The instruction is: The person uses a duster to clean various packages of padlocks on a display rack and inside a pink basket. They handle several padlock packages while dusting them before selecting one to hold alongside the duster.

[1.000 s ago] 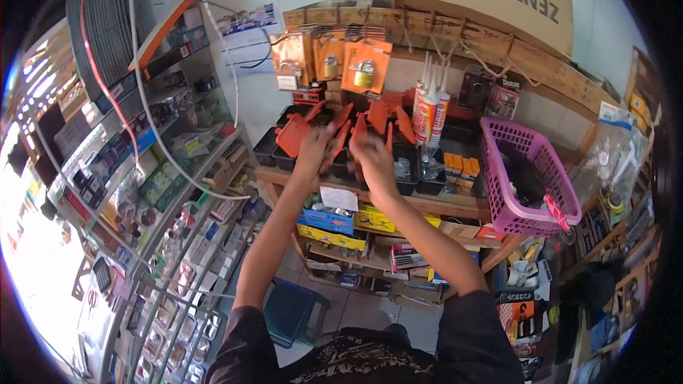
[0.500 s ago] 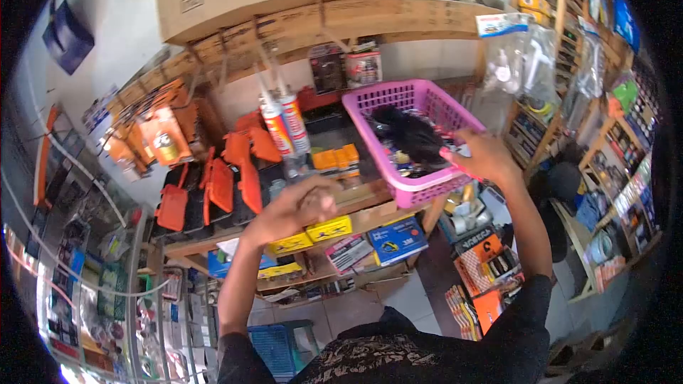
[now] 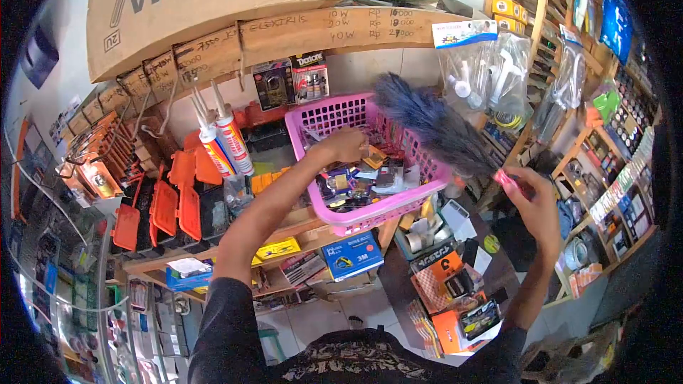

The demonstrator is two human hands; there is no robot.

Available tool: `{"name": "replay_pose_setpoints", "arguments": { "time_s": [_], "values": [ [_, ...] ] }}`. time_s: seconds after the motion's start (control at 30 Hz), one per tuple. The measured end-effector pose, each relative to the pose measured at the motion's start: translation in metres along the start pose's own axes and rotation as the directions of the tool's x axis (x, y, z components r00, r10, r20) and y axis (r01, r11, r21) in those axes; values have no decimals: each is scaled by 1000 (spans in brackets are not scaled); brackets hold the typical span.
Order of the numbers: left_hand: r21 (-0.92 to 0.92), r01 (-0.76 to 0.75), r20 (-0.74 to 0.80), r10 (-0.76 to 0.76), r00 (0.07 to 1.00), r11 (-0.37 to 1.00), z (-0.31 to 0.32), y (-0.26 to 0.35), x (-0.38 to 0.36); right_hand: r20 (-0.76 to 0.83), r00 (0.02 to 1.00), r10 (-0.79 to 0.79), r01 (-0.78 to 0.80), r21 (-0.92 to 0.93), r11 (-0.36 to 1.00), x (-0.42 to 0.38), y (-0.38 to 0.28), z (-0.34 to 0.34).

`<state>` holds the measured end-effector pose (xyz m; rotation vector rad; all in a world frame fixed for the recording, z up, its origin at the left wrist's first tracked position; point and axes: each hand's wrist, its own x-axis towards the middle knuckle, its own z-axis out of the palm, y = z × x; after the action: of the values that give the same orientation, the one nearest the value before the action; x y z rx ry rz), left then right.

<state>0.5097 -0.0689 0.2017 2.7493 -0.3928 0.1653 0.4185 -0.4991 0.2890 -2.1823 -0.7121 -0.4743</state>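
A feather duster [image 3: 441,124] with dark blue-grey plumes is tilted over the right rim of the pink plastic basket [image 3: 380,217]. My right hand [image 3: 532,195] is closed around its pink handle, outside the basket to the right. Inside the basket, my left hand [image 3: 345,146] reaches in among small packets, its fingers curled beside a brownish-orange packet [image 3: 373,158]. Whatever those fingers hold, if anything, is hidden. Loose small packaged goods [image 3: 348,183] fill the basket bottom.
Sealant tubes [image 3: 226,141] and orange plastic cases [image 3: 165,206] stand left of the basket. Bagged goods [image 3: 466,75] hang at the right from a wooden beam [image 3: 284,32]. Below are a blue 3M box [image 3: 353,254] and a dark bench [image 3: 398,306] with boxes.
The duster has come up out of the basket and swung right with my right hand. My left hand has moved from before the shelf into the basket. The view has shifted.
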Motion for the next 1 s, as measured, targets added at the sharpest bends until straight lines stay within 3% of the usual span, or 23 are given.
{"name": "replay_pose_setpoints", "arguments": {
  "time_s": [0.07,0.13,0.2,0.23,0.33,0.4,0.53,0.63,0.67,0.73,0.77,0.8,0.87,0.9,0.93,0.97,1.0],
  "values": [
    [227,-221,201,176,964,948,15,-4,23,2,998,56,-56,6,998,-14,3,-10],
    [287,-222,185,173,967,932,25,-2,37,7,994,113,-113,9,994,-24,8,-16],
    [423,-226,351,71,934,878,28,1,48,5,984,178,-178,59,982,-32,16,-16],
    [427,-215,431,11,902,878,38,-3,59,-4,987,162,-162,64,985,-37,25,-14],
    [354,-232,448,53,893,906,39,3,58,-23,982,186,-181,130,975,-50,36,-8],
    [434,-282,447,67,892,856,30,11,50,2,966,260,-254,205,945,-56,38,-6],
    [474,-303,279,186,942,827,15,14,29,19,952,306,-297,296,908,-67,45,0],
    [490,-292,33,317,948,821,-17,29,9,20,945,328,-313,357,880,-72,46,5],
    [491,-290,34,314,949,822,-28,32,-2,22,946,324,-304,405,862,-76,46,7],
    [250,-291,-318,362,876,924,-52,32,-25,15,942,336,-306,453,837,-83,40,16],
    [123,-300,-425,323,846,946,-59,34,-43,5,937,348,-304,501,811,-85,38,21],
    [124,-285,-430,310,848,951,-67,39,-66,17,941,339,-301,502,811,-89,41,25],
    [-388,-233,-503,6,864,892,-74,42,-118,220,940,259,-340,597,726,-100,52,37],
    [-555,-266,-514,-73,855,788,-68,34,-149,271,941,204,-338,689,642,-107,51,50],
    [-693,-306,-516,-152,843,652,-56,24,-183,215,962,169,-272,678,683,-122,83,75],
    [-850,-374,-479,-251,841,371,-39,17,-220,393,910,136,-394,713,580,-129,68,79],
    [-900,-434,-426,-329,843,53,-19,12,-257,413,893,180,-440,715,543,-144,78,102]
  ]
}}
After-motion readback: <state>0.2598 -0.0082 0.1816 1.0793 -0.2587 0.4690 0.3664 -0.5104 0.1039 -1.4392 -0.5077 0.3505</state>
